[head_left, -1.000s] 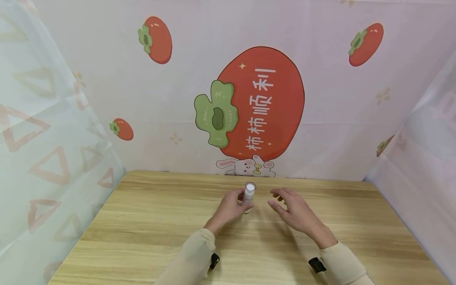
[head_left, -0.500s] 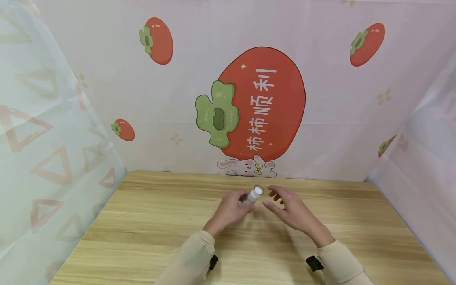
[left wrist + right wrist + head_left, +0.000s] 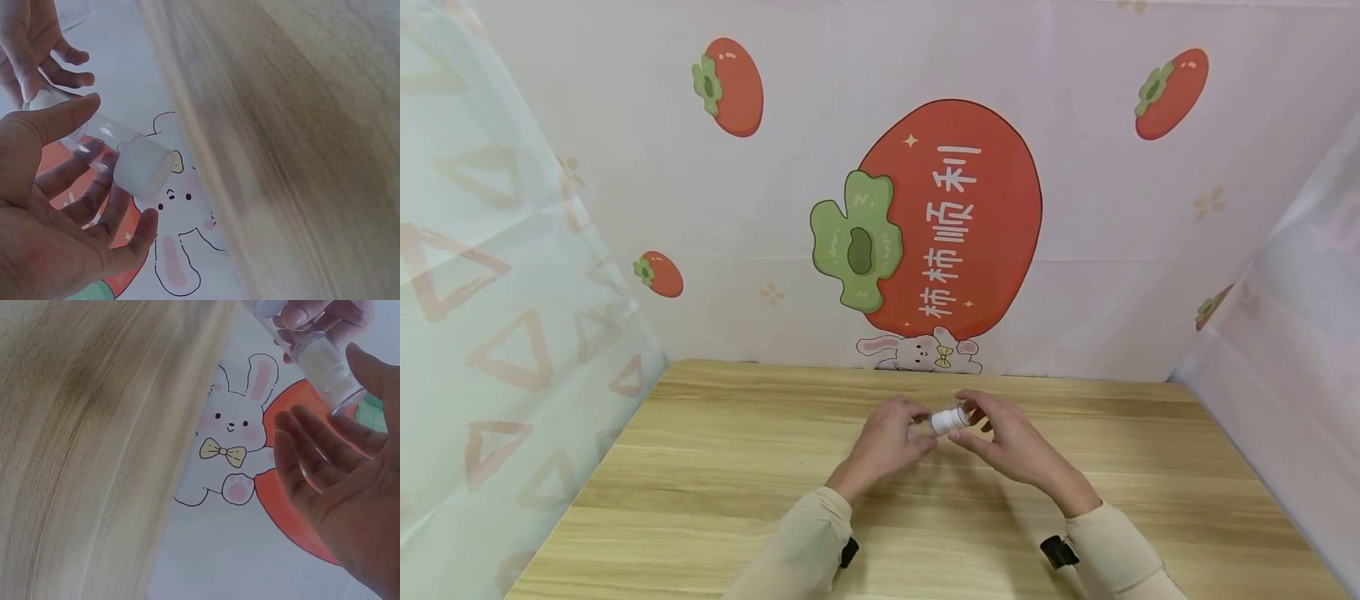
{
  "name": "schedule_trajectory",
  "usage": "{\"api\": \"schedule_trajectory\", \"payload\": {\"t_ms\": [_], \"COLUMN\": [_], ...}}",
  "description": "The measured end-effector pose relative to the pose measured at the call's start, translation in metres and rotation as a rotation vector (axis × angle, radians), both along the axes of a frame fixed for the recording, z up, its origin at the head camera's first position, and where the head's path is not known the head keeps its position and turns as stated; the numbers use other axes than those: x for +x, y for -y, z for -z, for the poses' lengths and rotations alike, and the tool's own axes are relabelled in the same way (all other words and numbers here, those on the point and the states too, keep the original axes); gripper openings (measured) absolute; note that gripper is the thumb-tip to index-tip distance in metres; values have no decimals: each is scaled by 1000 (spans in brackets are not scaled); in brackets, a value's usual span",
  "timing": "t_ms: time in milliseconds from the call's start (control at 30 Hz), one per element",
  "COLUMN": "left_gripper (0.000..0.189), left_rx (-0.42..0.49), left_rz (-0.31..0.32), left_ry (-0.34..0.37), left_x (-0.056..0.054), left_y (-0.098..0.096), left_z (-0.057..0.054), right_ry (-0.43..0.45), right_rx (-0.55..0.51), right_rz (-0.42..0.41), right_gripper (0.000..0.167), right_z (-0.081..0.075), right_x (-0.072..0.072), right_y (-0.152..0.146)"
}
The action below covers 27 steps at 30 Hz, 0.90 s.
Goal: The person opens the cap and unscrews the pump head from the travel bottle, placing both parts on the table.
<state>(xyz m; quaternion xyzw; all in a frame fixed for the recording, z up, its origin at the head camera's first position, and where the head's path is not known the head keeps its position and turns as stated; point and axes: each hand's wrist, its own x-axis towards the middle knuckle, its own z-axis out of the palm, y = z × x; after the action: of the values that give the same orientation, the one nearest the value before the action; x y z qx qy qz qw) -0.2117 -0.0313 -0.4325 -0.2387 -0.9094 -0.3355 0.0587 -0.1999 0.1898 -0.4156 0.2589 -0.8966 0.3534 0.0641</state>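
My left hand holds a small clear spray bottle, thumb on one side and fingers on the other. The bottle is tilted almost flat, its top pointing right. In the left wrist view its white base faces outward past the left fingers. The clear cap, with white parts inside, shows in the right wrist view. My right hand is around the cap's end, thumb and index fingertips right at its rim, the other fingers loosely spread.
A wood-grain table lies beneath both hands. Behind it hangs a white cloth printed with persimmons and a rabbit; similar cloth sides stand at left and right. Black straps are on the wrists by the beige sleeves.
The left hand has tipped the bottle from upright to nearly flat, its capped end swinging right. The right hand has moved slightly left, and the cap is now between its thumb and fingers.
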Motion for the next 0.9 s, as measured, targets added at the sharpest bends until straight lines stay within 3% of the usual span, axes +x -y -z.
{"api": "schedule_trajectory", "payload": {"t_ms": [233, 400, 700, 900], "left_gripper": [30, 30, 32, 34], "left_rx": [-41, -72, -86, -73], "left_rz": [10, 17, 24, 69], "left_ry": [-30, -23, 1, 48], "left_x": [2, 3, 3, 2], "left_y": [0, -1, -1, -1], "left_z": [-1, -4, -5, -5], "right_ry": [3, -23, -30, -15], "right_rx": [-10, -36, -50, -62], "right_rz": [-55, -108, -102, -103], "right_gripper": [49, 36, 29, 28], "right_z": [1, 2, 3, 4], "right_x": [-1, -2, -2, -1], "right_y": [1, 2, 3, 3]}}
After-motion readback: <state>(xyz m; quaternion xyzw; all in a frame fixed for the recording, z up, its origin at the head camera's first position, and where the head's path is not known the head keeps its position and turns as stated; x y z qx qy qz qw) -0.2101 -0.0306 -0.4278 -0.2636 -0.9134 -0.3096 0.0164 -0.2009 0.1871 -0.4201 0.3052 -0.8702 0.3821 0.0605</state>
